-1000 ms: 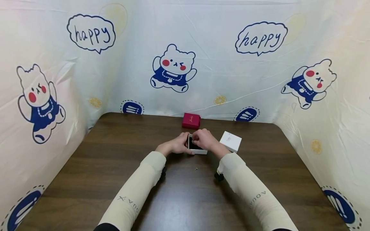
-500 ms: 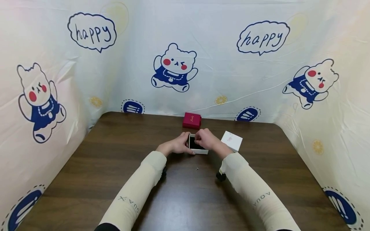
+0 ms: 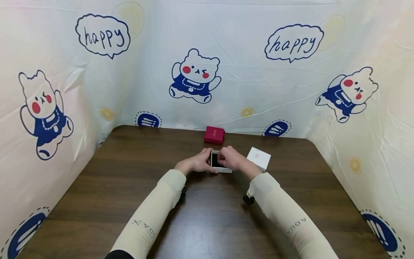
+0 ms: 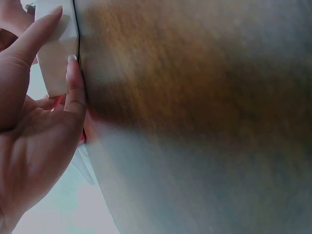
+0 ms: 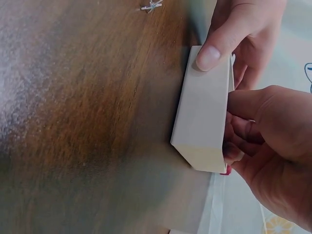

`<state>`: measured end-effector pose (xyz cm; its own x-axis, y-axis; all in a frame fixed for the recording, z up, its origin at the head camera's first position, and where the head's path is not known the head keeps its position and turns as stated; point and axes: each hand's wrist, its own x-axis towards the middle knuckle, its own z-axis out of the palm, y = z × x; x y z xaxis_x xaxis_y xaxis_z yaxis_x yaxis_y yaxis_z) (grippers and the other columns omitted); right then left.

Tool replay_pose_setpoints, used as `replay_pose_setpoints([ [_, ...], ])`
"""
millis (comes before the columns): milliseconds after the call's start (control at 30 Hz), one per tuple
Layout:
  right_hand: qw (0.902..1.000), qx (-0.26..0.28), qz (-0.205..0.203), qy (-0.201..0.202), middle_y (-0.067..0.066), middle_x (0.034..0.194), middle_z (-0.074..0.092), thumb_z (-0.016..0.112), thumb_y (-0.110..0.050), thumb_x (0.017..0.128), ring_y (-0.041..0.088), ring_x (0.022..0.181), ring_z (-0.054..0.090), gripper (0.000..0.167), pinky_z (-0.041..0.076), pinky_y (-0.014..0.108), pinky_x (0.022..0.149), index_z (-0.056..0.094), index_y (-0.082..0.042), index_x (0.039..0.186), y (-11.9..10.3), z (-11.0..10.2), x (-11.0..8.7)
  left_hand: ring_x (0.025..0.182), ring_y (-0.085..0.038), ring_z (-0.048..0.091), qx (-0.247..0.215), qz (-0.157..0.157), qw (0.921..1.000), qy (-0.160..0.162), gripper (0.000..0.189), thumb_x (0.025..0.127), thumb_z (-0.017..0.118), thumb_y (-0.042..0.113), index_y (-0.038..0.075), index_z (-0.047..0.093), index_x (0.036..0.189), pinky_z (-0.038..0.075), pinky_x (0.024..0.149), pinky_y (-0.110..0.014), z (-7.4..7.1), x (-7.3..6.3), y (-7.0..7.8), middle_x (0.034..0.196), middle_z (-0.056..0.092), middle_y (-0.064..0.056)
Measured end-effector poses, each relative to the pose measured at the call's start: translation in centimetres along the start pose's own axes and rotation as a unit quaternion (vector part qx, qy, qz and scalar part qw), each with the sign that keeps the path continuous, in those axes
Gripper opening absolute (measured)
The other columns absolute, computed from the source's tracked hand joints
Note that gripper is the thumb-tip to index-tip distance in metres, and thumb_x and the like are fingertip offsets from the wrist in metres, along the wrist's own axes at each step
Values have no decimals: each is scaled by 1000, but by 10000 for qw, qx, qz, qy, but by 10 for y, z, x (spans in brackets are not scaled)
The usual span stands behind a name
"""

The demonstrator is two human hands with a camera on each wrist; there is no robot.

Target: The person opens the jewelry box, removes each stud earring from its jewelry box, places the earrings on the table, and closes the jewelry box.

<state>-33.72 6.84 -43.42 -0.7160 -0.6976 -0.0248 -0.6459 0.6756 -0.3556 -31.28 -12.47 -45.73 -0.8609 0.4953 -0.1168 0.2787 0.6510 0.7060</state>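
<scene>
A small white box [image 3: 223,170] with a black inside stands uncovered on the table. My left hand [image 3: 201,162] grips its left end, and in the right wrist view the thumb presses the box's front wall [image 5: 204,105]. In the left wrist view the little finger lies along the lower edge of the box [image 4: 57,58]. My right hand [image 3: 231,158] reaches in from above with bent fingers. Its fingertips are hidden behind the box wall, so whether they pinch anything does not show. Nearer to me lies a tiny silver star-like piece [image 5: 151,6].
A square white lid [image 3: 259,158] with faint print lies just right of my right hand. Behind the box, near the table's far edge, sits a red box [image 3: 214,135] with gold lettering. A printed cloth [image 3: 239,46] encloses the brown table [image 3: 136,201] behind and at both sides.
My right hand has shifted slightly right and down within the box opening. The left hand keeps its grip on the box, and the lid and red box stay put.
</scene>
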Motion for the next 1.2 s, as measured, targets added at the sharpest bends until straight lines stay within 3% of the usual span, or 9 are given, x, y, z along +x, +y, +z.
replay_pose_setpoints([
  [300,9992,-142,-336,-183,3,75,68,69,-3,95,13,68,55,13,50,28,67,75,-4,84,-3,-2,-4,108,-24,45,-10,43,10000,63,75,85,85,28,0,40,138,41,93,-37,1,0,-1,120,43,-14],
  [967,9992,-125,-217,-318,2,76,68,69,-5,96,16,69,56,11,50,28,70,77,-4,88,-6,-11,-10,111,-25,44,69,99,9999,4,74,87,82,28,0,39,139,42,94,-36,0,3,-4,124,42,-16],
  [1200,9993,-60,-285,-244,3,79,70,71,-5,96,14,70,57,9,51,28,71,77,-4,91,-9,-14,-15,112,-25,45,-62,-80,9999,-38,80,86,84,31,2,36,144,41,97,-38,0,1,-3,127,41,-15],
])
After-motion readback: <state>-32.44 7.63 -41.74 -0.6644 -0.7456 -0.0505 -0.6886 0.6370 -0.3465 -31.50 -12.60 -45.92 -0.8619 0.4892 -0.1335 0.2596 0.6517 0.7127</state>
